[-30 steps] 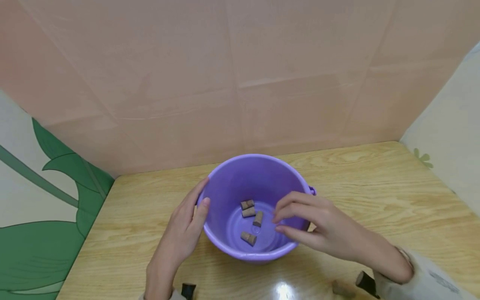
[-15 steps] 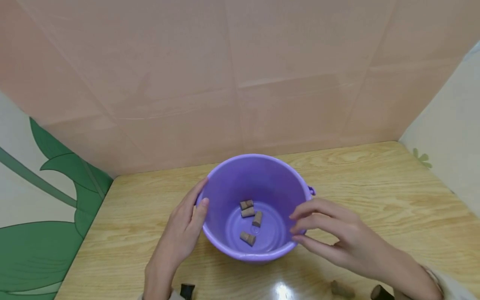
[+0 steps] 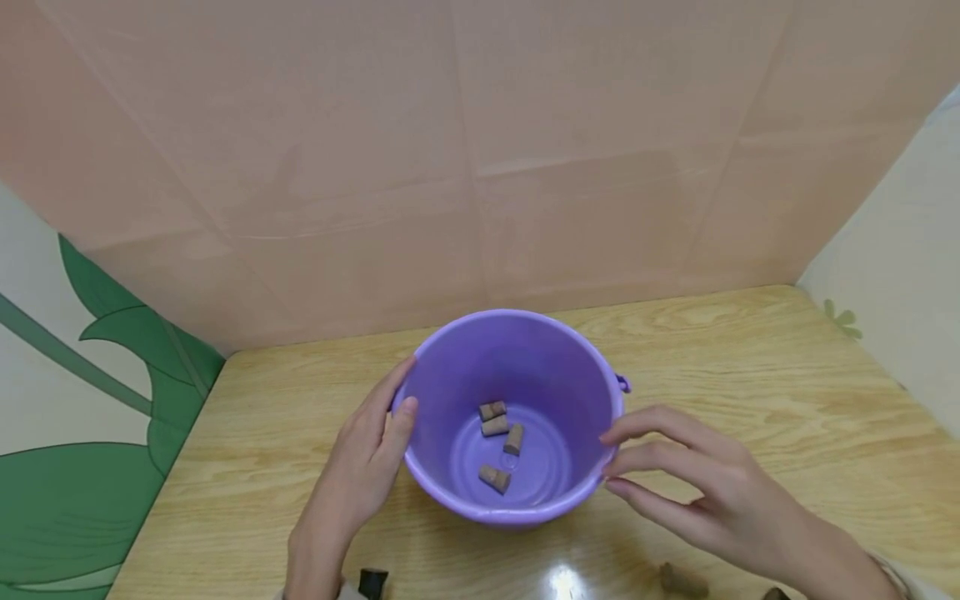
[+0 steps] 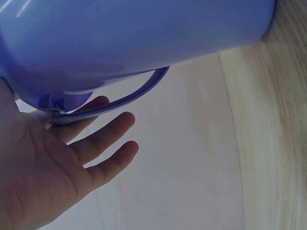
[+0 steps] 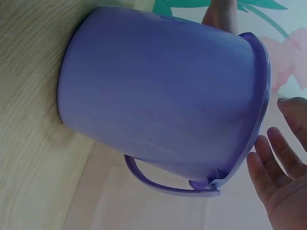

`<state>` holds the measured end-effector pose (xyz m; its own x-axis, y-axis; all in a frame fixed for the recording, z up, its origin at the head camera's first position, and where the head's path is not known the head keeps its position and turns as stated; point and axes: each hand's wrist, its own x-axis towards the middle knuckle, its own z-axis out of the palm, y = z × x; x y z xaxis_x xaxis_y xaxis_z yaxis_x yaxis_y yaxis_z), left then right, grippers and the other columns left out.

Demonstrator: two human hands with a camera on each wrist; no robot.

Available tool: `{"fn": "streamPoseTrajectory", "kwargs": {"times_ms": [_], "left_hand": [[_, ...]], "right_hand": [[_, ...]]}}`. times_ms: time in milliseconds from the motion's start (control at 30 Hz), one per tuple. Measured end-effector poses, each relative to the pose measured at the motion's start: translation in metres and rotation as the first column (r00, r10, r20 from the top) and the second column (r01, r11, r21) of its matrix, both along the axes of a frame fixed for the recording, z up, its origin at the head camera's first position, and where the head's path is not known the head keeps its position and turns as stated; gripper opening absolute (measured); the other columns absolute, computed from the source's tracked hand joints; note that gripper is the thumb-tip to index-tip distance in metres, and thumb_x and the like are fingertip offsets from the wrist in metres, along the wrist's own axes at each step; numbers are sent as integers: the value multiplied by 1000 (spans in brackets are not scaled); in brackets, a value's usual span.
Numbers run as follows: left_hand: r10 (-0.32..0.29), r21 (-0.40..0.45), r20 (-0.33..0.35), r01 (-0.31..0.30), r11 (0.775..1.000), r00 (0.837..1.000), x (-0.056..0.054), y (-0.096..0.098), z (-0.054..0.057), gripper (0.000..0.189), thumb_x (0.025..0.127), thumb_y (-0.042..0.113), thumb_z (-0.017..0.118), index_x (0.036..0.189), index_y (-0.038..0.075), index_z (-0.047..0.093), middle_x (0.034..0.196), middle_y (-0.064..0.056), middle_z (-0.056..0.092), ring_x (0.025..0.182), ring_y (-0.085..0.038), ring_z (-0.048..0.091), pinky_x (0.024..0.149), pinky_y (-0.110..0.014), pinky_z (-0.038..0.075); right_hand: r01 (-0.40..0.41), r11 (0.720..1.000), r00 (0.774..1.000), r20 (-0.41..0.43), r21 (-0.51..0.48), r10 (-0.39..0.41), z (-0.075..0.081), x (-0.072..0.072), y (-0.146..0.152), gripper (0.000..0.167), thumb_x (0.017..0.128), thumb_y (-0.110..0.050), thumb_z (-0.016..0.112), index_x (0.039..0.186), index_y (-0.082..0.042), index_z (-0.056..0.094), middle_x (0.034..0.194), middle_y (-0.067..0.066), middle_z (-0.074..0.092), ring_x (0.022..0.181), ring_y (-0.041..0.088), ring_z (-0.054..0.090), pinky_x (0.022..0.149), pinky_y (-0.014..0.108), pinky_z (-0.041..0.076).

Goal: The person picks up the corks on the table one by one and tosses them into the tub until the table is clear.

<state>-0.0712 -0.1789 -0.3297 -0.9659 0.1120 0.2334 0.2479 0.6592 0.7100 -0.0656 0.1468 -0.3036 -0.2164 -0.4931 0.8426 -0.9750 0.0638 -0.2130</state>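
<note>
A purple bucket (image 3: 517, 350) stands upright on the wooden table, with several short brown cork-like cylinders (image 3: 495, 477) lying on its floor. My left hand (image 3: 358, 467) holds the bucket's left rim, the thumb inside the edge and the fingers outside. In the left wrist view, those fingers spread beside the bucket's handle (image 4: 139, 93), which hangs down along the outside wall. At the right rim is my right hand (image 3: 705, 487), fingers loosely bent and holding nothing. The right wrist view shows its fingertips right by the rim, thumb apart from the fingers.
Near the front of the table (image 3: 285, 417) lie a brown cylinder (image 3: 683, 580), a black piece (image 3: 372, 582) and a dark piece (image 3: 776, 594) cut off by the frame. A pinkish-brown wall (image 3: 480, 167) rises behind; printed walls flank the sides.
My right hand has moved from over the bucket's opening outward to the right, to the rim. The left hand keeps its place, and the cylinders inside lie as before.
</note>
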Motion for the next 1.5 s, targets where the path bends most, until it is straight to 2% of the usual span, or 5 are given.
{"fn": "streamPoseTrajectory", "kwargs": {"times_ms": [500,733,933,1300,1500], "left_hand": [[1,4,4,-1,1000,1000,0,0,0,48,107,39,40,154,29,35,155,-2,44,141,-27,45,116,-52,38],[-1,4,10,0,1000,1000,0,0,0,48,107,39,40,154,30,35,155,-1,43,141,-27,45,116,-52,38],[0,5,13,0,1000,1000,0,0,0,49,107,39,39,154,29,35,156,-2,43,142,-28,44,117,-53,37],[-4,1,-12,4,1000,1000,-1,0,-1,49,107,37,40,154,26,36,155,-3,44,141,-27,45,117,-52,37],[-7,5,-17,7,1000,1000,-1,0,-1,48,107,38,40,154,27,36,155,-3,44,141,-27,45,117,-52,37]], "right_hand": [[19,1000,1000,22,13,-19,-11,8,14,19,97,-15,65,87,0,71,103,13,66,108,9,60,94,12,50],[104,992,994,34,72,-106,-23,14,27,21,99,-21,62,88,-5,71,101,7,65,105,7,58,97,10,47],[103,987,993,40,126,-109,-33,16,36,20,99,-23,61,93,-6,71,100,2,65,105,5,56,95,10,47],[103,959,979,141,265,-144,-73,23,56,17,99,-29,61,105,-16,69,108,-8,64,105,1,56,95,7,46],[84,952,974,179,293,-141,-85,24,64,16,95,-27,67,108,-17,68,109,-9,63,104,-1,57,92,6,47]]}}
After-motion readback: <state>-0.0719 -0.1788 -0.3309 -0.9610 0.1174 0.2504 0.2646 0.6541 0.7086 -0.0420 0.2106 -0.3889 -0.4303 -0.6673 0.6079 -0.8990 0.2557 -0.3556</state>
